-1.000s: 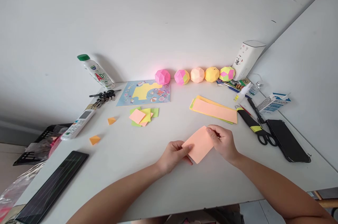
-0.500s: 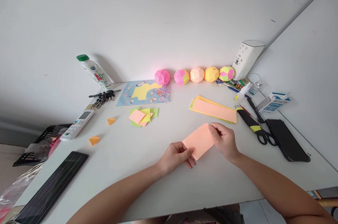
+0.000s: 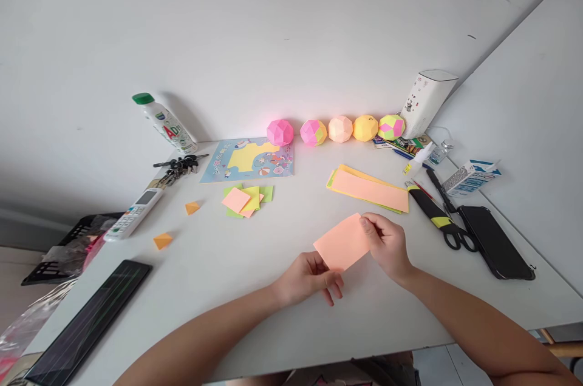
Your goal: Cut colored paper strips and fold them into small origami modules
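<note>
A peach square of paper [image 3: 342, 241] is held tilted above the white table, near its front half. My right hand [image 3: 387, 245] pinches its upper right corner between thumb and fingers. At the lower left edge, my left hand [image 3: 314, 280] has its thumb by the bottom corner, with fingers partly hidden behind the sheet. Beyond the hands lies a stack of long paper strips [image 3: 371, 187], peach on top of yellow and green. To the left is a loose pile of small paper squares [image 3: 243, 199]. Two small orange folded pieces [image 3: 192, 208] [image 3: 163, 241] rest farther left.
Several faceted paper balls [image 3: 340, 129] line the wall behind a blue printed card [image 3: 223, 161]. Scissors [image 3: 455, 235], a black phone [image 3: 496, 243], a glue bottle [image 3: 416, 159] and a carton [image 3: 471, 178] stand right. Left are a bottle [image 3: 166, 125], keys [image 3: 182, 167], a remote [image 3: 134, 214] and a tablet [image 3: 93, 319].
My left hand has slid down along the paper toward its bottom corner, its fingers spreading lower. The sheet has risen slightly with my right hand, which keeps its pinch.
</note>
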{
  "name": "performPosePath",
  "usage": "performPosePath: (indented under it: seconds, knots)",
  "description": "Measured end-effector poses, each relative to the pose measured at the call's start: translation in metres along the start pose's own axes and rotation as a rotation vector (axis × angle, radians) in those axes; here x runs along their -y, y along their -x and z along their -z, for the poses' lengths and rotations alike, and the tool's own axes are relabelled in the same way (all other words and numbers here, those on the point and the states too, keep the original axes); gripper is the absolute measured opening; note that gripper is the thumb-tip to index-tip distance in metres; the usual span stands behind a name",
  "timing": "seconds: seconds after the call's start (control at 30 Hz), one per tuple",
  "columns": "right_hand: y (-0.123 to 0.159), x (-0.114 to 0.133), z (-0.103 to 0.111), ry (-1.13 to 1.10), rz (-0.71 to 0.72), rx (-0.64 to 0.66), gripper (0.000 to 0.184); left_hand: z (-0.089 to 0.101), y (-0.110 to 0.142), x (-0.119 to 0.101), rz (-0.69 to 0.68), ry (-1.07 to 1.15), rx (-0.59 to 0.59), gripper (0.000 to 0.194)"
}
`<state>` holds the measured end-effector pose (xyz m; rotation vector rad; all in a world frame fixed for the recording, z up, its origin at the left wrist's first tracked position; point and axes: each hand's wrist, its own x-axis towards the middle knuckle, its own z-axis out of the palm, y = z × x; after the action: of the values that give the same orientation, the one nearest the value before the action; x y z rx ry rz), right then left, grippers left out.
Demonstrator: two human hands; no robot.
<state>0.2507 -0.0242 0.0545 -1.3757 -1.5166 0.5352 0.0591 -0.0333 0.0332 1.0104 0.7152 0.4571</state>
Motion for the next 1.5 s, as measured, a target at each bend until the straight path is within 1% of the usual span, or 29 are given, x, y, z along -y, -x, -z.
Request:
performPosePath:
  seconds: [0.1,0.2,0.27,0.33,0.4,0.47,0.53,0.6,0.67,0.73,0.77,0.8,0.87,0.9,0.97,1.0,1.03,1.1,1.17,1.23,1.3,1.4,1.5]
  knots:
    - [0.0,-0.001,0.001,0.003,0.005,-0.003,0.027,0.0,0.001,0.0,0.019,-0.02,0.011,0.032]
    - [-0.002,-0.003,0.003,0.024,0.005,-0.042,0.026,0.001,0.002,-0.001,0.03,-0.029,0.016,0.034]
    - [-0.003,-0.004,0.005,0.034,0.0,-0.077,0.024,0.002,0.003,-0.002,-0.001,-0.013,0.038,0.034]
    - [-0.002,-0.003,0.005,0.038,0.002,-0.087,0.023,0.002,0.003,-0.004,-0.059,0.019,0.076,0.033]
    - [-0.001,-0.001,0.004,0.038,0.012,-0.065,0.024,0.002,0.002,-0.005,-0.12,0.042,0.116,0.037]
    - [0.001,0.0,0.003,0.025,0.022,-0.034,0.024,0.001,0.001,-0.005,-0.153,0.037,0.114,0.04]
    - [0.002,0.001,0.001,0.005,0.031,-0.019,0.023,0.001,0.0,-0.004,-0.169,0.03,0.028,0.034]
    - [0.002,0.0,0.0,-0.014,0.024,-0.023,0.021,0.004,-0.002,-0.003,-0.2,0.056,-0.133,0.025]
    - [0.002,-0.002,0.0,-0.05,-0.024,0.009,0.02,0.009,-0.004,-0.003,-0.249,0.117,-0.312,0.02]
    - [0.002,-0.005,0.0,-0.098,-0.085,0.106,0.02,0.016,-0.006,-0.004,-0.284,0.18,-0.435,0.019]
    - [0.001,-0.006,0.0,-0.112,-0.107,0.167,0.019,0.019,-0.007,-0.004,-0.288,0.206,-0.464,0.019]
    - [0.0,-0.008,0.0,-0.118,-0.12,0.221,0.017,0.021,-0.007,-0.004,-0.281,0.226,-0.467,0.02]
    - [-0.002,-0.01,0.001,-0.128,-0.131,0.297,0.007,0.024,-0.008,-0.004,-0.238,0.241,-0.407,0.024]
    - [-0.003,-0.011,0.001,-0.14,-0.137,0.326,0.007,0.025,-0.008,-0.003,-0.204,0.229,-0.352,0.025]
    - [-0.002,-0.01,0.0,-0.179,-0.137,0.405,0.022,0.024,-0.007,-0.002,-0.125,0.162,-0.214,0.024]
    - [-0.001,-0.01,-0.001,-0.198,-0.129,0.464,0.025,0.023,-0.006,-0.002,-0.087,0.11,-0.143,0.023]
    - [0.001,-0.009,-0.003,-0.209,-0.12,0.531,0.024,0.022,-0.005,-0.001,-0.057,0.053,-0.083,0.021]
    - [0.007,-0.006,-0.007,-0.214,-0.117,0.651,0.016,0.02,-0.003,-0.002,-0.019,-0.058,-0.004,0.02]
    - [0.013,-0.005,-0.011,-0.214,-0.141,0.728,0.008,0.019,-0.001,-0.003,-0.008,-0.128,0.038,0.021]
    - [0.019,-0.005,-0.014,-0.215,-0.161,0.76,0.004,0.018,-0.001,-0.004,-0.009,-0.154,0.073,0.02]
    - [0.022,-0.006,-0.016,-0.224,-0.162,0.765,0.005,0.017,-0.001,-0.004,-0.013,-0.161,0.097,0.017]
    - [0.024,-0.006,-0.017,-0.241,-0.134,0.737,0.007,0.016,-0.001,-0.003,-0.017,-0.178,0.105,0.013]
    - [0.025,-0.006,-0.019,-0.233,-0.085,0.697,0.01,0.016,0.0,-0.003,-0.01,-0.222,0.085,0.012]
